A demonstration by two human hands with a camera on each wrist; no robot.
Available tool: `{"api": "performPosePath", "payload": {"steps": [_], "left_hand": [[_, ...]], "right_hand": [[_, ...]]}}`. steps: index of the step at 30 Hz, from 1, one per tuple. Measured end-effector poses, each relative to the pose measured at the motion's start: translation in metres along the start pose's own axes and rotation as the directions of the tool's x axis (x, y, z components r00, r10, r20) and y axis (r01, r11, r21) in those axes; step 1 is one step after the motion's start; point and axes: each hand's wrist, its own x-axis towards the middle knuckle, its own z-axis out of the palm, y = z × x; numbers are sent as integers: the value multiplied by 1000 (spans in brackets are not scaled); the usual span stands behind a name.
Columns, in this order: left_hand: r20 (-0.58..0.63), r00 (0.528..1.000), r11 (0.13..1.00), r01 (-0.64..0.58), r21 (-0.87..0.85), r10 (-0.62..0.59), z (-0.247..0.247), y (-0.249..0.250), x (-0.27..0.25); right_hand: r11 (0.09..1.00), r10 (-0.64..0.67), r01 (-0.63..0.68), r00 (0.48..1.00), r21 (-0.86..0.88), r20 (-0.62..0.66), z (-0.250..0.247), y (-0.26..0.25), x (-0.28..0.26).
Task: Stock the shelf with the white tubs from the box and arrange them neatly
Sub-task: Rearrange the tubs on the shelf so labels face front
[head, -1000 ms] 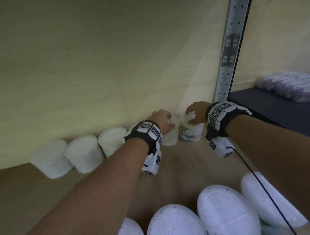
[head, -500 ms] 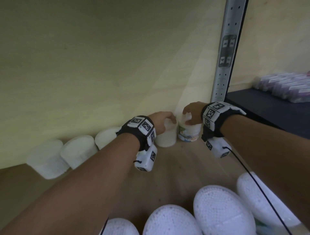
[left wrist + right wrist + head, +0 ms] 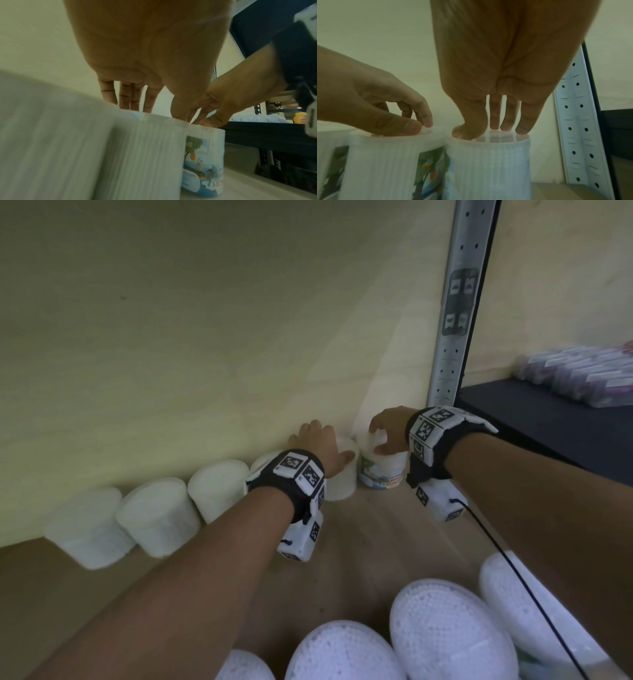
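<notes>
Right, both hands are on top of the last two white tubs at the back of the wooden shelf (image 3: 376,535), hard against the back wall. The right hand (image 3: 388,429) rests its fingertips (image 3: 522,129) on the lid of the end tub (image 3: 383,470), nearest the metal upright (image 3: 455,313). The left hand (image 3: 320,445) sets thumb and fingertips on the neighbouring tub (image 3: 342,481), neither truly clasping. It looks like nudging them flush into the row (image 3: 154,515). More tubs (image 3: 445,631) wait in the foreground.
</notes>
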Motion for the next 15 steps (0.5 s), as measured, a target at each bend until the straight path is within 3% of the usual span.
{"api": "performPosePath", "payload": {"steps": [5, 8, 12, 15], "left_hand": [[122, 991, 997, -61, 51, 54, -10, 2, -1], [179, 976, 993, -122, -5, 121, -16, -1, -3], [195, 961, 977, -173, -123, 194, -22, -2, -9], [152, 971, 977, -163, -140, 184, -22, 2, -11]], "right_hand": [[1000, 15, -15, 1000, -1, 15, 0, -1, 2], [1000, 15, -15, 1000, -10, 18, 0, -1, 3], [1000, 21, -21, 999, -6, 28, -2, -1, 2], [1000, 22, -22, 1000, 1, 18, -1, 0, -1]]}}
